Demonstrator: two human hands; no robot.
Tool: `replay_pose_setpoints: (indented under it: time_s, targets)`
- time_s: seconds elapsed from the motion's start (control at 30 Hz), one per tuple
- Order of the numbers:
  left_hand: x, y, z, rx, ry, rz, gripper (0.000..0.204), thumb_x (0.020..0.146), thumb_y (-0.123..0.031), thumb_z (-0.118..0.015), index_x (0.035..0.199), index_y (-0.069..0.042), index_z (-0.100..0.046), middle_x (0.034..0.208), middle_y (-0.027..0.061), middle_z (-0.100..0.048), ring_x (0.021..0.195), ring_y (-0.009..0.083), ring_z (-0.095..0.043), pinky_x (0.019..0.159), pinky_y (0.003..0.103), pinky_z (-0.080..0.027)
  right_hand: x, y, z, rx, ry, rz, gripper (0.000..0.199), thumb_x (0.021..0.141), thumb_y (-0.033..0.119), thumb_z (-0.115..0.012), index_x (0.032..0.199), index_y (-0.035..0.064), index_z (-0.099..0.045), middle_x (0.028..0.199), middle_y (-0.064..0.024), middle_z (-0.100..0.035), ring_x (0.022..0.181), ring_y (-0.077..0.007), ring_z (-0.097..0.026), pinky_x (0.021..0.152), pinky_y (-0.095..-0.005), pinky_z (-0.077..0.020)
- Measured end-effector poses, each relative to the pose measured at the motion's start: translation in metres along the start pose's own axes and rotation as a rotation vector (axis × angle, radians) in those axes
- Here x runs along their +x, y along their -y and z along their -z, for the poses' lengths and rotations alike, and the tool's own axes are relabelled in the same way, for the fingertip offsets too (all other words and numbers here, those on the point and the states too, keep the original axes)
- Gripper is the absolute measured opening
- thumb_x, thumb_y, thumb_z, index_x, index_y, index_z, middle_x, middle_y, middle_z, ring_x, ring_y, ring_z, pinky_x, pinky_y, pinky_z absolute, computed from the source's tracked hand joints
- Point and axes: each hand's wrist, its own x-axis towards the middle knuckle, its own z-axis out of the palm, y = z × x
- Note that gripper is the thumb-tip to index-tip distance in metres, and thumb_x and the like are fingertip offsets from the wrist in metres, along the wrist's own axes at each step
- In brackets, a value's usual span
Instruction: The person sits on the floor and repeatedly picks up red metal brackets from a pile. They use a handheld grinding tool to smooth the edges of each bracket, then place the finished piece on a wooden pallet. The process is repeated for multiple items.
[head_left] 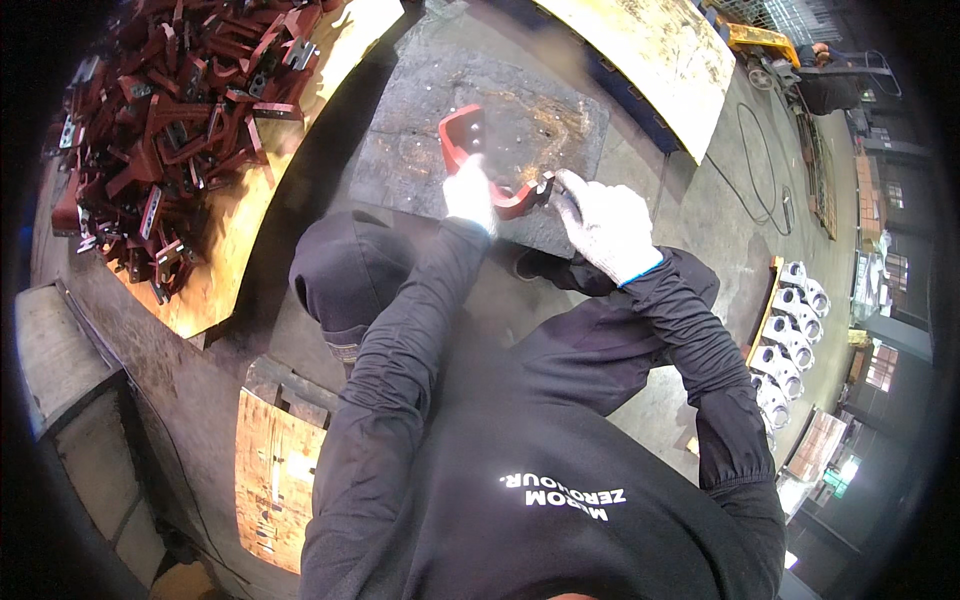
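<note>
left hand (470,196) ×1, white-gloved, closed on red bracket (451,142) ×1 | right hand (608,226) ×1, white-gloved, thumb and finger pinching small dark piece (545,188) ×1 at bracket's right end | bracket over dark slab (405,130) ×1, contact unclear | red parts pile (165,135) ×1, upper left, too overlapped to count

Silvery metal parts (802,353) sit clustered at right, with a yellow-framed cart (765,39) farther up.

We've got grey flr (705,228) underfoot, dark wall (922,305) far R w/ small bright windows (897,272), yellow equip. (768,42) nr top R & a big grey boxy unit (62,345), L side.
</note>
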Motion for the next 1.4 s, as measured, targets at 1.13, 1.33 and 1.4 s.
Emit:
replay_pose_setpoints:
  time_s: [1.13, 1.33, 1.4]
  targets:
    - [0.005, -0.004, 0.005, -0.01, 0.111, 0.06, 0.021, 0.089, -0.019, -0.054, 0.094, 0.001, -0.058, 0.075, 0.0124, -0.059, 0.067, 0.0245, -0.06, 0.063, 0.037, -0.051, 0.006, 0.001, -0.004, -0.084, -0.019, 0.003, 0.023, 0.089, 0.029, -0.06, 0.107, 0.0144, -0.059, 0.062, -0.0087, -0.061, 0.053, -0.0269, -0.062, 0.051, -0.0384, -0.0479]
    - [0.017, -0.007, -0.002, -0.126, 0.11, 0.197, 0.017, 0.091, -0.016, -0.049, 0.098, -0.001, -0.054, 0.081, 0.0118, -0.056, 0.075, 0.0249, -0.059, 0.067, 0.038, -0.052, 0.01, -0.006, -0.012, -0.051, -0.079, 0.018, 0.022, 0.09, 0.028, -0.059, 0.106, 0.0137, -0.056, 0.059, -0.0094, -0.06, 0.051, -0.0284, -0.061, 0.049, -0.0403, -0.0475]
    - [0.012, -0.007, -0.007, -0.091, 0.119, 0.178, 0.017, 0.091, -0.016, -0.05, 0.1, -0.002, -0.052, 0.081, 0.0114, -0.055, 0.075, 0.025, -0.059, 0.067, 0.038, -0.052, 0.006, -0.008, -0.015, -0.022, 0.015, -0.043, 0.022, 0.09, 0.028, -0.058, 0.106, 0.0132, -0.056, 0.06, -0.0102, -0.061, 0.052, -0.0295, -0.062, 0.049, -0.0408, -0.0479]
